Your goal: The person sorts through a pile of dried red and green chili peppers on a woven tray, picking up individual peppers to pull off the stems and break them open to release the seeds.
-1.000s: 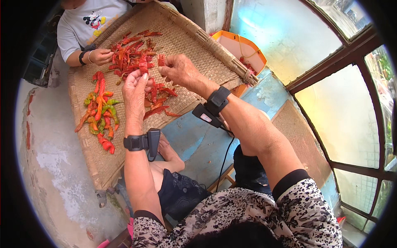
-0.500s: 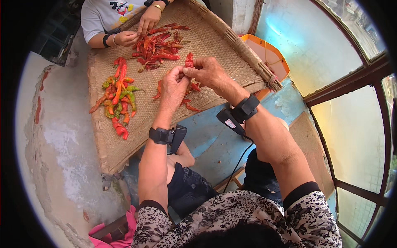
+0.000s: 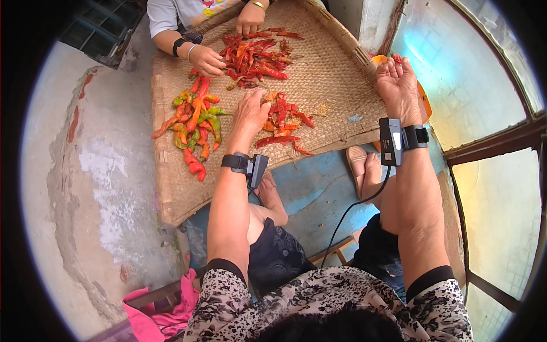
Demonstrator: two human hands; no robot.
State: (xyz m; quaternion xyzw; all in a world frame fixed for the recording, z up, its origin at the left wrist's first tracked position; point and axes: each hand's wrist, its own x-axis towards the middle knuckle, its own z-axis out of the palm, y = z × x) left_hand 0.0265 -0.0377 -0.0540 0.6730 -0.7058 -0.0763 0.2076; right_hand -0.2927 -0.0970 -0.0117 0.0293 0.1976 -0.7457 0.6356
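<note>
My left hand [image 3: 250, 115] is open over the woven tray, its fingers curved and thumb apart. Just right of it lies a small pile of red and orange chili peppers [image 3: 281, 112]; whether the fingertips touch one is hidden. Out past the tray's right edge, my right hand [image 3: 397, 85] is turned palm up above an orange-rimmed container [image 3: 424, 101], fingers apart and slightly curled. A bit of red chili [image 3: 396, 57] shows at its fingertips; I cannot tell whether they touch it.
The woven tray [image 3: 336, 91] also holds a larger red chili heap [image 3: 259, 60] and a mixed green, orange and red one [image 3: 196, 122]. Another person's hands [image 3: 206, 59] work at the far side. Windows stand at right, a plastered wall [image 3: 108, 171] at left.
My hands have parted from the red chili they held together. The right has swung right, past the tray's edge; the left has stayed by the small pile. The view has shifted.
</note>
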